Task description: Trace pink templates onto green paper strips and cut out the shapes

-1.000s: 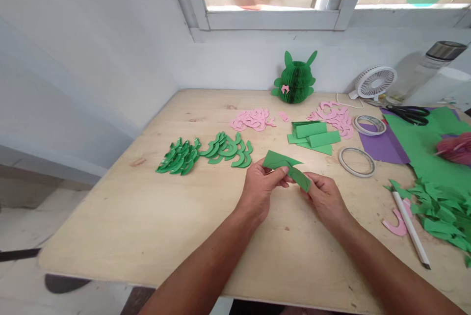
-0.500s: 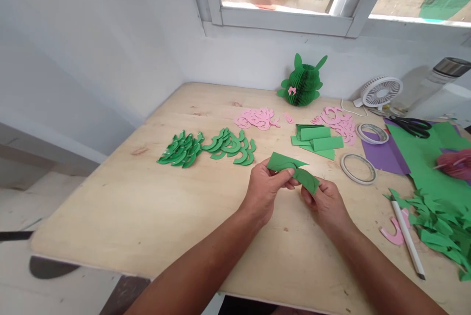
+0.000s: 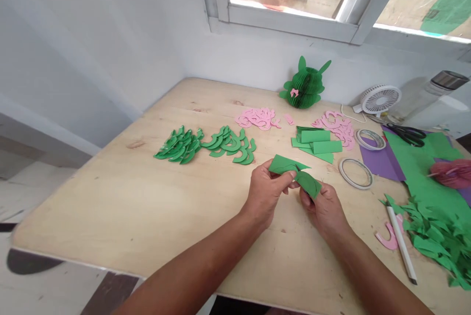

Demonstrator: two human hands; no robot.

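Observation:
My left hand (image 3: 263,192) pinches a piece of green paper (image 3: 281,162) that has a dark curved line drawn on it. The thumb lies on top, near the paper's middle. At the other end, my right hand (image 3: 327,205) grips the same piece between thumb and fingers, where it bends down and shows another curved line. A split runs in from its upper edge, between the two hands. Just beyond the hands lies a stack of folded green paper strips (image 3: 319,144). Left of them are curved green paper cut-outs (image 3: 235,147) and a pile of green cut-outs with pale edges (image 3: 180,145).
Pink paper cut-outs (image 3: 257,118) lie farther back, near a green paper figure (image 3: 304,88). To the right are tape rolls (image 3: 356,174), black scissors (image 3: 406,134), a white fan (image 3: 379,99), a glass bottle (image 3: 423,99), a white pen (image 3: 402,244) and green scraps (image 3: 437,236).
The view has tilted slightly, shifting the scene. Both hands keep their hold on the green paper, and the right hand's end sits a little lower.

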